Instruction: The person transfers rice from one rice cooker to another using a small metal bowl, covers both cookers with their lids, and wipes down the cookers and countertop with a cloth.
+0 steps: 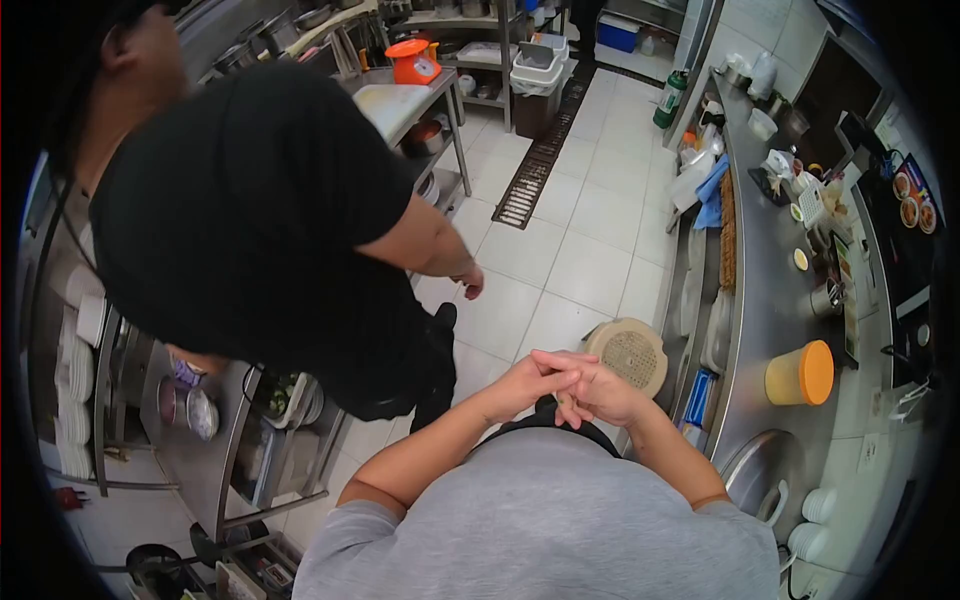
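Note:
My left hand and my right hand meet in front of my waist, their fingers folded together and overlapping. Neither hand shows any object in it, though part of the fingers is covered where they cross. Just beyond my right hand stands a round beige stool with a patterned top, on the tiled floor. Both bare forearms come in from the grey shirt on my body.
A person in black stands close at my left. Along the right runs a steel counter with an orange-lidded tub. An orange scale sits on a far table; a drain grate crosses the floor.

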Action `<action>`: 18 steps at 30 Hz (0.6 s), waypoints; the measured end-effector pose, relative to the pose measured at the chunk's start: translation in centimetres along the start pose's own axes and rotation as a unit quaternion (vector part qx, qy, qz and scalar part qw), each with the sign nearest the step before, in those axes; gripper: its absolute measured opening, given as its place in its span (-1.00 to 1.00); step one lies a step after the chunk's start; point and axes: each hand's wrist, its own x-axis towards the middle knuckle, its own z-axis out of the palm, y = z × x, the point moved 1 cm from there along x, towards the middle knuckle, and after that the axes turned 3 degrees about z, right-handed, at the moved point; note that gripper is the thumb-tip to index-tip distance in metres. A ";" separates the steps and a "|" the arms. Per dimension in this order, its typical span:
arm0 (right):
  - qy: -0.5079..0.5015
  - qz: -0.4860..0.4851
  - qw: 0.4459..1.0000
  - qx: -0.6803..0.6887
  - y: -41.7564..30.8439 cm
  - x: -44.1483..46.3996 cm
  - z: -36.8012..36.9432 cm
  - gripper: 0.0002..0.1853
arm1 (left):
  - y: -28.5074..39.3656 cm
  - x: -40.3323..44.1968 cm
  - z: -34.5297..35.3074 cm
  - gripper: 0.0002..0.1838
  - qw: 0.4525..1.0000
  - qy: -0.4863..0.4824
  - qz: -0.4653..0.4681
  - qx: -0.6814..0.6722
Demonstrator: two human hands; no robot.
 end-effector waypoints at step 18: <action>-0.044 0.084 0.941 -0.324 -17.0 19.3 -17.3 -0.52 | -5.5 8.1 -30.3 -0.63 0.754 0.418 -0.160 0.480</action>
